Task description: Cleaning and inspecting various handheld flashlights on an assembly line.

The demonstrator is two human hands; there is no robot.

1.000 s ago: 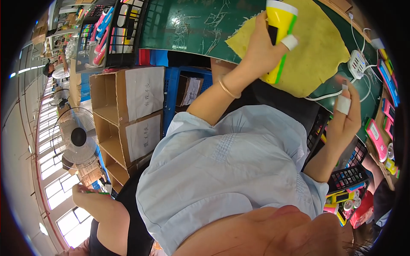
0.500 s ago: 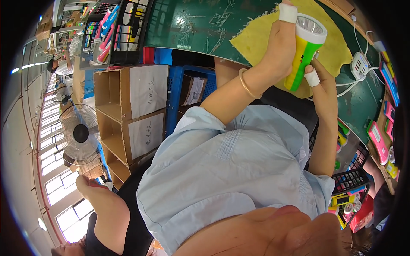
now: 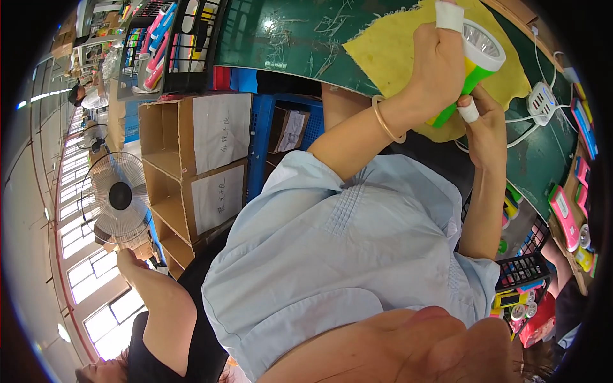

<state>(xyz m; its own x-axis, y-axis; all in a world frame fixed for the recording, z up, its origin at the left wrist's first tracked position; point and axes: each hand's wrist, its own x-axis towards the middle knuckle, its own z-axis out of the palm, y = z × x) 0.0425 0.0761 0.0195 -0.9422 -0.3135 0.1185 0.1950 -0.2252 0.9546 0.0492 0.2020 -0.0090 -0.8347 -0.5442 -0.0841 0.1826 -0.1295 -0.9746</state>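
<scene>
Over the yellow cloth [image 3: 377,54] on the green tabletop [image 3: 281,38], the yellow-and-green flashlight [image 3: 474,79] is tilted, its lens [image 3: 482,41] end away from the person. The left hand [image 3: 438,70] wraps around the body, near the white-rimmed head; the right hand [image 3: 488,124] is at the lower part, but whether its fingers close behind cannot be told. Good handling calls for a firm left hold, fingertips off the lens, and room from the white charging hub [image 3: 541,104].
</scene>
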